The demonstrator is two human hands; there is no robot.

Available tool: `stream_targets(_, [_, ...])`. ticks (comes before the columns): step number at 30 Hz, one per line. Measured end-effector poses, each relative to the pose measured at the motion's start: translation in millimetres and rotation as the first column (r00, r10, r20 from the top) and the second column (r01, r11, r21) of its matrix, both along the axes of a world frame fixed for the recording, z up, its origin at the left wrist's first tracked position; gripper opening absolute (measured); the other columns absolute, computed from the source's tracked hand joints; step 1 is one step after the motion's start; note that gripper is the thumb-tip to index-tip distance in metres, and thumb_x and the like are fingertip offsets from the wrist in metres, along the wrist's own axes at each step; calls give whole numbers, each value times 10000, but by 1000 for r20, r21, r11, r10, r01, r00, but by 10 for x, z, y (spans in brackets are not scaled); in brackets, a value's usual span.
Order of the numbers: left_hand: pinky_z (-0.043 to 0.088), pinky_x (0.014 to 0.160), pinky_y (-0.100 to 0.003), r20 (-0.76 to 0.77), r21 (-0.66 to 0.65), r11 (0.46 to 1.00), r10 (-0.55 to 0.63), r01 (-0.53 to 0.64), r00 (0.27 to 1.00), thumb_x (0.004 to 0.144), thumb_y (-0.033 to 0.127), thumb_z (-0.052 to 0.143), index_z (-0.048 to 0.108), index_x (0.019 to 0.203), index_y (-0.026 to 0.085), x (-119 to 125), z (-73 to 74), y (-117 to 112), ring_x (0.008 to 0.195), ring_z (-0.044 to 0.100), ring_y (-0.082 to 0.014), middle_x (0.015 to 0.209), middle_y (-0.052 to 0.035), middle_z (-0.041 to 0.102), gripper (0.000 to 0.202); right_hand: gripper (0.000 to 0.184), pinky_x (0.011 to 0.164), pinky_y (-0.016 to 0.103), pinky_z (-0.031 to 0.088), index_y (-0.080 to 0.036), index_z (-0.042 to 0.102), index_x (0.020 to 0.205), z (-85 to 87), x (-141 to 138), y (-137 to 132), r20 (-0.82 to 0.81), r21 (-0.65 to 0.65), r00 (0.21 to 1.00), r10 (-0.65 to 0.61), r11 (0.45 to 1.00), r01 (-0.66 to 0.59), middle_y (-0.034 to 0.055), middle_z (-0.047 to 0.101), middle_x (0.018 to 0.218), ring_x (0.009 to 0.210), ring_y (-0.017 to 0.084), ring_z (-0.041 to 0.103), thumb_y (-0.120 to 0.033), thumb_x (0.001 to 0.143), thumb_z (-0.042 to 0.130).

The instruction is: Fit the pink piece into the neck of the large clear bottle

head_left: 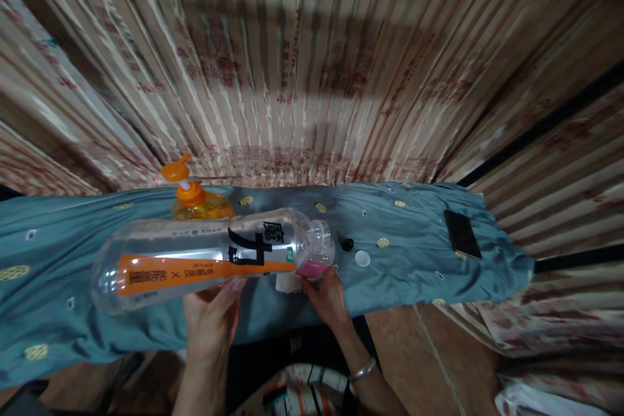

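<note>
while your left hand [212, 312] grips the big bottle [195, 263] sideways above the teal cloth [419, 266] and your right hand [326, 296] pinches the small pink container [312, 268] near its neck – keep both aligned, tilting gently to limit likely spills.

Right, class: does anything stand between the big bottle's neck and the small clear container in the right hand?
Nothing visible does. The left hand holds the big bottle sideways, its neck overlapping the small clear container in the right hand in view; contact is unclear. The black object and white disc lie to the right.
</note>
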State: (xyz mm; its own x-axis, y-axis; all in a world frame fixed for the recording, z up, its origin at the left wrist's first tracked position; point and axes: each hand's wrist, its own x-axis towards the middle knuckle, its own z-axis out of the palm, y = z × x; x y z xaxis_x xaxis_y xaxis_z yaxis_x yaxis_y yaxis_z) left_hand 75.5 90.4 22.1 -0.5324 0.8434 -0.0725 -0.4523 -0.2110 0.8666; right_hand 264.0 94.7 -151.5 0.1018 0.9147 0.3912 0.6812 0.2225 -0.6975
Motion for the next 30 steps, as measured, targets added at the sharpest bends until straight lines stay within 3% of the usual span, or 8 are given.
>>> stream_targets(6, [620, 575, -303, 7, 1, 1000, -3, 3, 1000, 342, 360, 1015, 701, 659, 211, -7, -16, -7, 533, 686, -193, 561, 5, 686, 470, 430, 835, 484, 627, -166, 557, 1218, -14, -6, 3, 17, 7, 1000, -22, 1000, 22, 163, 713, 1106, 1047, 342, 717, -313, 854, 732])
stream_targets(15, [638, 622, -301, 53, 51, 999, -10, 7, 999, 455, 239, 986, 758, 745, 233, -24, -185, -38, 587, 708, -177, 672, 12, 749, 368, 409, 816, 474, 628, -173, 548, 1230, 15, -18, -2, 17, 8, 1000, -14, 1000, 14, 147, 713, 1086, 1031, 335, 719, -300, 874, 706])
stream_targets(20, [631, 581, -298, 56, 55, 998, -22, 19, 998, 443, 243, 983, 759, 715, 246, -39, -197, -56, 579, 707, -184, 646, 17, 737, 353, 426, 826, 473, 625, -162, 533, 1243, 23, -10, 1, 31, 16, 999, -7, 1000, 7, 158, 713, 1092, 1039, 336, 718, -300, 877, 703])
stream_targets(23, [643, 617, -328, 44, 64, 997, -47, 44, 998, 475, 228, 970, 751, 673, 221, -47, -216, -73, 587, 711, -191, 660, -12, 746, 296, 435, 816, 477, 627, -171, 537, 1240, 4, -9, 3, 32, 24, 999, -20, 1000, 20, 163, 716, 1086, 1028, 342, 721, -310, 869, 717])
stream_targets(27, [658, 679, -393, 28, 55, 997, -58, 56, 998, 471, 224, 969, 781, 754, 216, -44, -225, -80, 633, 744, -243, 700, -40, 769, 341, 453, 818, 476, 630, -172, 528, 1252, -22, -7, 7, 33, 32, 999, -21, 999, 19, 155, 716, 1097, 1025, 335, 724, -305, 862, 715])
stream_targets(30, [651, 663, -354, 21, -6, 999, -54, 54, 998, 411, 231, 986, 754, 675, 200, -25, -159, -63, 628, 749, -248, 673, -40, 761, 353, 452, 829, 476, 631, -176, 532, 1255, -23, -4, 10, 36, 26, 999, -20, 999, 19, 150, 713, 1105, 1047, 333, 718, -306, 862, 713])
